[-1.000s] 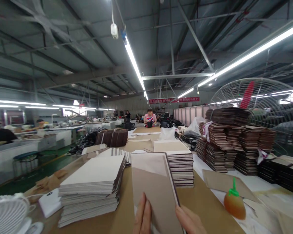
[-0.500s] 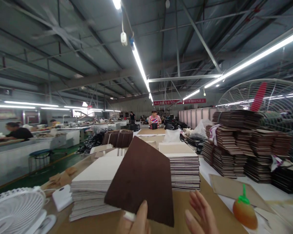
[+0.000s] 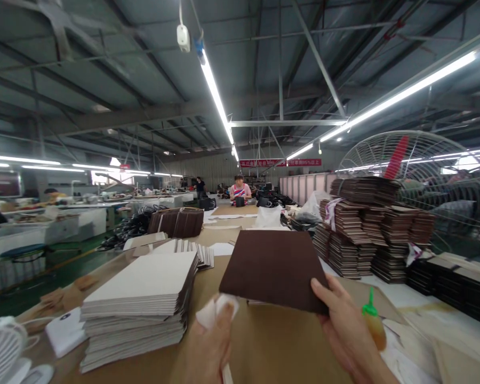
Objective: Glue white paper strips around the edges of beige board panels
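A flat dark brown panel (image 3: 274, 269) is tilted in front of me, its right edge gripped by my right hand (image 3: 338, 309), thumb on top and fingers underneath. Below the panel's left corner, my left hand (image 3: 212, 341) is closed on a crumpled white cloth or tissue (image 3: 218, 310); motion blurs it somewhat. To the left of that hand stands a tall stack of white-topped panels (image 3: 140, 304). The panel mostly hides the stack behind it. Right of my right hand is a bottle of amber liquid with a green nozzle (image 3: 374, 325).
A white fan (image 3: 4, 346) and a white box (image 3: 66, 332) sit at the left. Tall piles of brown panels (image 3: 368, 234) stand at the right, before a large caged fan (image 3: 420, 160). Across the long table a co-worker (image 3: 240, 192) sits.
The brown panel has passed from my left hand to my right hand and tilted flatter, moving right. My left hand now shows the white cloth or tissue. My view has turned slightly right.
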